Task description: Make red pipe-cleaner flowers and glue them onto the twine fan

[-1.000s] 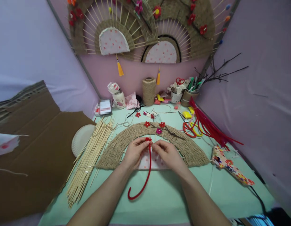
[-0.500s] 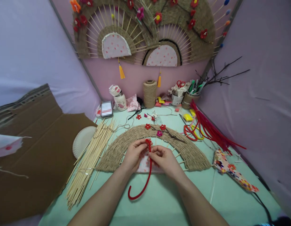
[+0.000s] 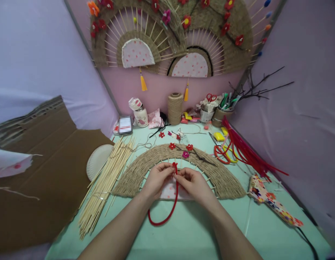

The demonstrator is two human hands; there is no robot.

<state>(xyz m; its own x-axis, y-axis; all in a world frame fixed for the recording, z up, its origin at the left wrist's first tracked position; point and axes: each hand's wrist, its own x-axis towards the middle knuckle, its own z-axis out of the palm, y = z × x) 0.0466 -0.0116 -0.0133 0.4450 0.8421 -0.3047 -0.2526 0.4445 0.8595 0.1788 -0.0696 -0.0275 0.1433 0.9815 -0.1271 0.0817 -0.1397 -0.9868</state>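
Working over the pale green tabletop (image 3: 183, 238), keep both hands above the semicircular fan of woven tan cord (image 3: 138, 169). The left hand (image 3: 156, 180) pinches a long, red, fuzzy craft stem (image 3: 176, 196) just below its curled upper end; the right hand (image 3: 193, 180) has thumb and fingertips together on the same stem, just beside the left. The stem stands over the middle of the fan, its free length bowing downward and back up toward the left forearm, where the tip is hidden. For neat bends, the left pinch should stay firm while the right turns the stem in small increments; the loose tail could catch on the forearm.

Containers stand at the rear. The brown cylindrical pot (image 3: 220, 118) holds green and white implements (image 3: 224, 100). The white lidded bottle (image 3: 141, 117) conceals its contents. The whitish cup (image 3: 206, 116) holds crumpled off-white material (image 3: 209, 105) and red-handled scissors (image 3: 211, 98).
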